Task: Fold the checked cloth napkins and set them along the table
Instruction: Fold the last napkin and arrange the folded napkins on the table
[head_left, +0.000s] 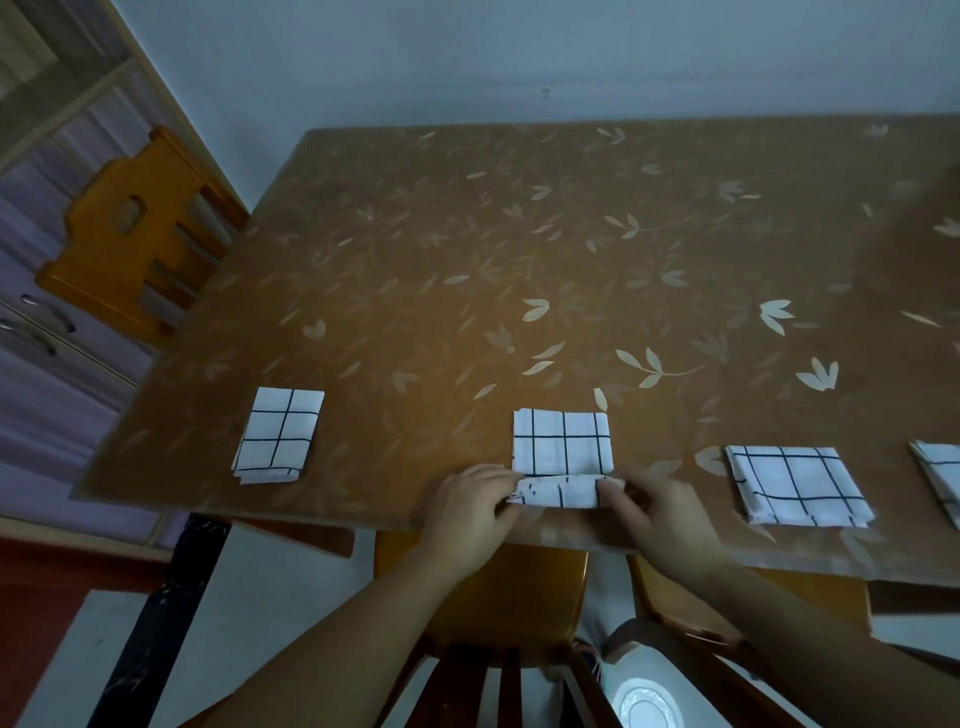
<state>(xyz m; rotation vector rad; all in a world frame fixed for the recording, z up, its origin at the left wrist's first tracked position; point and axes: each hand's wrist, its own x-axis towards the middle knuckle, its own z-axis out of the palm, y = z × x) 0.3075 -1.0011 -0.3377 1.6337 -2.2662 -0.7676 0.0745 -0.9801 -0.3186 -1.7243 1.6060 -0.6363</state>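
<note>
Both hands, left hand (467, 506) and right hand (657, 512), pinched the middle napkin's (562, 441) near edge; folded napkins (278, 436) (795, 483) lay at nine and three o'clock on the table (519, 249)

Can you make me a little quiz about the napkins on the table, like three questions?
1. How many checked napkins can you see along the near edge of the table?
2. True or false: both hands are holding the near edge of the middle napkin.
3. Which napkin is cut off by the edge of the picture: A the far-left one, B the one right of the middle, or C the far-right one?

Key
1. Four.
2. True: the left hand and the right hand pinch its near edge, which is turned up in a fold.
3. C.
</note>
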